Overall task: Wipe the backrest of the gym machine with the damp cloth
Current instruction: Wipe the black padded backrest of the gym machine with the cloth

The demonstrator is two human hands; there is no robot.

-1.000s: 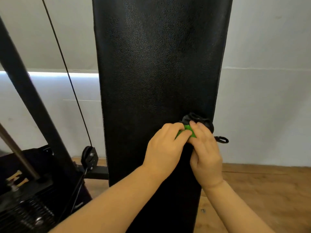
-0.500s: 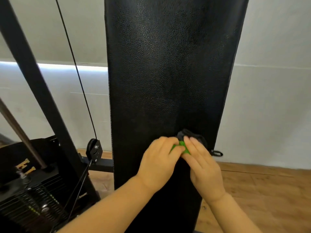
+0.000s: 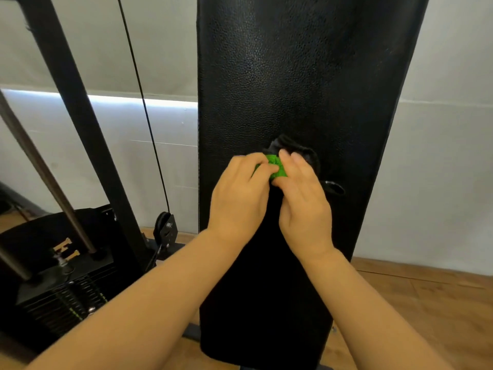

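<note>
Green fabric of the damp cloth (image 3: 274, 166) shows between the two hands, with a darker fold of the same cloth bunched just above the fingers. The left hand (image 3: 241, 194) has its fingers curled round the left part of the bundle, gripping it. The right hand (image 3: 302, 198) pinches the right part, thumb under and fingers laid over the dark fold. Both hands press the cloth against the backrest (image 3: 293, 89), at the middle of the pad's width and below the middle of its visible height. A small dark loop (image 3: 334, 186) lies against the backrest just right of the right hand; whether it belongs to the cloth cannot be told.

Compared with one second ago, the grips are unchanged, and the cloth now lies nearer the centre line of the backrest instead of close to its right edge. The view has also shifted, bringing more of the frame into sight left of the backrest. Judgement: the cloth is being gathered or refolded, and wiping strokes are only starting; most of the pad surface above the hands remains to be covered.

Left of the backrest stand a black upright post (image 3: 80, 116), a thin cable (image 3: 145, 110), a pulley (image 3: 164, 228) and the weight stack (image 3: 61, 295). Wooden floor (image 3: 426, 303) lies right of the backrest.
</note>
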